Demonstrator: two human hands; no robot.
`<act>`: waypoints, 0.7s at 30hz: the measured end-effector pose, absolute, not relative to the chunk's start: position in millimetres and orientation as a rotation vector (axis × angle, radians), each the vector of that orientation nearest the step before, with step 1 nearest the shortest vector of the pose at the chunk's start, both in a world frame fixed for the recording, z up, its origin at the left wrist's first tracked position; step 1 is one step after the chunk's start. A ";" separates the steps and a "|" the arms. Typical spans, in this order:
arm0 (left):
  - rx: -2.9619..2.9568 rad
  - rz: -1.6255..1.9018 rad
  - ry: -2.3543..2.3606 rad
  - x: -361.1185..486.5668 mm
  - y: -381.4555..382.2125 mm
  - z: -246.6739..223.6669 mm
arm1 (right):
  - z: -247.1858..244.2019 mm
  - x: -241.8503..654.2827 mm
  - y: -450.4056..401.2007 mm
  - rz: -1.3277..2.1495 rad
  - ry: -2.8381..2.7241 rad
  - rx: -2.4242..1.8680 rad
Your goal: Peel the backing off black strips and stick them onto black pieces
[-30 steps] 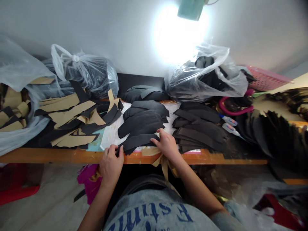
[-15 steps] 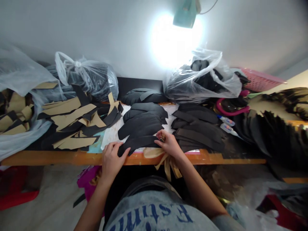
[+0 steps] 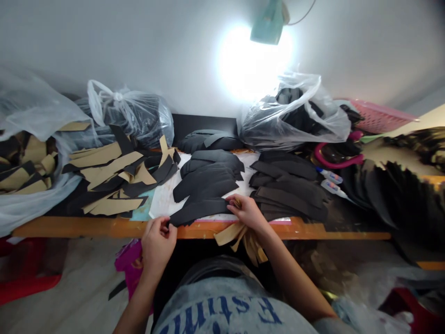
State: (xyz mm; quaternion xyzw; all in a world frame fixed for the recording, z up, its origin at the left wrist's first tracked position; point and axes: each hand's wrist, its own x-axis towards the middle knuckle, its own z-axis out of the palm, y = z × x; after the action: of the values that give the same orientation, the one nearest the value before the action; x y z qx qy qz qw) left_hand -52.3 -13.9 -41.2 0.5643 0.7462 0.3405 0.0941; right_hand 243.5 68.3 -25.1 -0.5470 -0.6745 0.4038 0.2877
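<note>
Left hand (image 3: 159, 242) and right hand (image 3: 246, 213) are stretched forward, thumbs and fingertips pinching opposite ends of one black strip (image 3: 200, 209) near the table's (image 3: 104, 228) front edge; several tan strips (image 3: 239, 235) are right-held. Two bottles (image 3: 332, 176) are seen farther right.

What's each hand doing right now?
Left hand: closed, pinching the left end of a black strip.
Right hand: closed around tan strips, touching the black strip's right end.
</note>
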 end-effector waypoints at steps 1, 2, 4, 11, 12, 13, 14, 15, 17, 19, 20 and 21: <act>1.649 0.982 2.222 -51.5 -13.8 -41.9 | -25.5 241.8 67.3 1.033 -1.826 -1.481; 1.638 0.953 2.234 -50.7 -13.1 -42.1 | -25.5 240.2 66.4 0.993 -1.849 -1.495; 1.653 0.896 2.271 -49.6 -10.4 -42.3 | -24.7 237.3 64.9 0.939 -1.880 -1.524; 1.868 0.886 2.102 -69.1 -3.5 -53.2 | -16.0 242.4 62.6 1.183 -1.716 -1.491; 1.833 0.888 2.073 -71.0 -3.0 -53.8 | -14.3 244.3 62.1 1.256 -1.687 -1.451; 1.804 0.897 2.079 -70.3 -2.4 -52.9 | -13.0 245.7 61.5 1.318 -1.668 -1.406; 1.799 0.920 2.112 -66.4 -1.7 -50.4 | -12.0 246.4 60.9 1.355 -1.660 -1.367; 1.836 0.948 2.155 -59.0 -0.9 -46.7 | -11.6 246.3 60.3 1.364 -1.663 -1.342; 2.064 0.974 2.171 -35.3 1.0 -37.5 | -12.5 243.8 59.3 1.312 -1.689 -1.345; 2.407 0.825 1.904 -6.7 3.1 -31.2 | -15.1 239.7 58.6 1.230 -1.740 -1.399; 2.544 0.698 1.705 5.9 4.0 -30.5 | -16.6 237.8 58.1 1.187 -1.771 -1.438; 2.612 0.597 1.579 15.6 4.6 -31.7 | -18.1 236.3 57.6 1.144 -1.799 -1.478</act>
State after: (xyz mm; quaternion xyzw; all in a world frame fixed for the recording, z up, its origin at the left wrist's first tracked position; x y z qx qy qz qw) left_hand 15.6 4.6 -31.7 0.8399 0.5075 0.1918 0.0158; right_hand 236.3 57.6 -18.1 -0.5485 -0.6676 0.4245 0.2705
